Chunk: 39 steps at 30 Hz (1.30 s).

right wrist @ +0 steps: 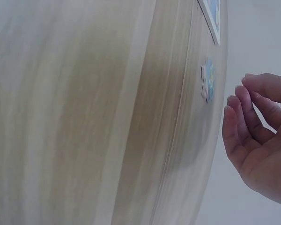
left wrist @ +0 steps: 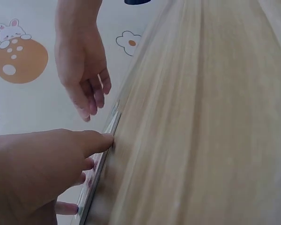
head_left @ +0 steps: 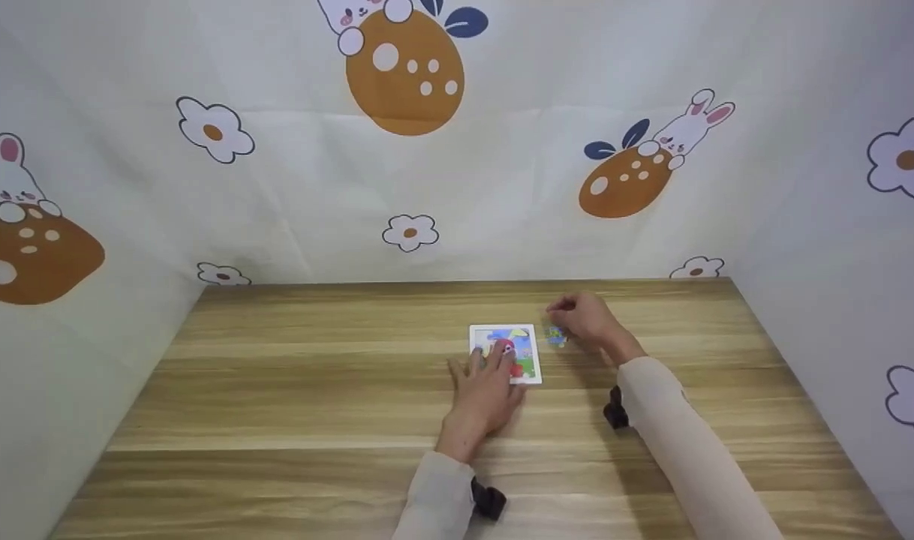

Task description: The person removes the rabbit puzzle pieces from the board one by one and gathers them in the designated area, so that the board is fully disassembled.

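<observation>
A small picture puzzle (head_left: 528, 352) in a white frame lies flat on the table. My left hand (head_left: 487, 390) rests on it with fingers spread across the picture, and the thumb (left wrist: 100, 142) touches the frame's near edge in the left wrist view. Just right of the frame lies a loose blue-green puzzle piece (head_left: 555, 335), seen flat on the wood as a knobbed puzzle piece (right wrist: 208, 80) in the right wrist view. Over that piece hovers my right hand (head_left: 588, 319), apart from the table. Its fingers (right wrist: 246, 115) are loosely bent, with nothing visible between them.
The wood-grain table (head_left: 292, 405) spreads out on both sides of the puzzle. Behind it and at the sides hangs a pale cloth (head_left: 299, 187) printed with rabbits and flowers. Dark wrist devices (head_left: 489, 500) sit at both sleeves.
</observation>
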### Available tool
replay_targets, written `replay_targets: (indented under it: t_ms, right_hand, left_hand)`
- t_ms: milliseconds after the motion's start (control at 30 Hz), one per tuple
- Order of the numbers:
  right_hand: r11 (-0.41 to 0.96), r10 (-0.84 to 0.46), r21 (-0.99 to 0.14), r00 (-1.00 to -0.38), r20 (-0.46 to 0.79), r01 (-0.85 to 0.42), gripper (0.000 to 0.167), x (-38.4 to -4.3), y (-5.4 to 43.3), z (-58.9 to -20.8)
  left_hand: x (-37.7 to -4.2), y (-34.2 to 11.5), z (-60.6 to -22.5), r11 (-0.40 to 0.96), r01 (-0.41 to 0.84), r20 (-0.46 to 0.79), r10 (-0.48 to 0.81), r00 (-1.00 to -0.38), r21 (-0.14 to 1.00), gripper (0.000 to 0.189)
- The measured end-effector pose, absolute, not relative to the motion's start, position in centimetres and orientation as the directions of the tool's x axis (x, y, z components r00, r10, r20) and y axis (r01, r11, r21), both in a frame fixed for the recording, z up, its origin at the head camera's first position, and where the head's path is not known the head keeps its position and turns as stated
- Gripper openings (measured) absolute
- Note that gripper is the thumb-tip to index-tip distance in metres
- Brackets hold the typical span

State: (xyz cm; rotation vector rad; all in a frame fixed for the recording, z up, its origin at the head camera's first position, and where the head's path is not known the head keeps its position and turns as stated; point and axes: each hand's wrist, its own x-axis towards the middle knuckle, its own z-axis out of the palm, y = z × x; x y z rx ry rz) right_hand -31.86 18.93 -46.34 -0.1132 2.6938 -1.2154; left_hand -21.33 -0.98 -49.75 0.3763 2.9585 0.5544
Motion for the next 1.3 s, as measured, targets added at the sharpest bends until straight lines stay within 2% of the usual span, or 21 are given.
replay_targets:
  t_ms: [200, 333, 733, 1300]
  right_hand:
    - [0.645, -0.224, -0.761, -0.97, -0.093, -0.076, 0.021, -31.7, 17.1, -46.5]
    - [0.661, -0.259, -0.741, -0.963, -0.077, -0.118, 0.02, -31.6, 15.9, -46.5]
    - [0.643, -0.281, -0.761, -0.951, -0.127, -0.088, 0.018, -31.8, 13.9, -47.3]
    - [0.625, -0.364, -0.771, -0.919, -0.149, -0.122, 0.022, -32.2, 13.2, -47.2]
  left_hand:
    - [-21.0, -0.1, -49.4, 0.887, 0.293, 0.005, 0.312, -0.95, 0.358, 0.056]
    - [-21.0, 0.2, -49.5, 0.874, 0.303, -0.003, 0.328, -0.945, 0.38, 0.057]
    - [-21.3, 0.4, -50.2, 0.901, 0.319, -0.026, 0.341, -0.94, 0.294, 0.058]
    - [-21.5, 0.7, -50.2, 0.912, 0.311, -0.032, 0.331, -0.943, 0.268, 0.061]
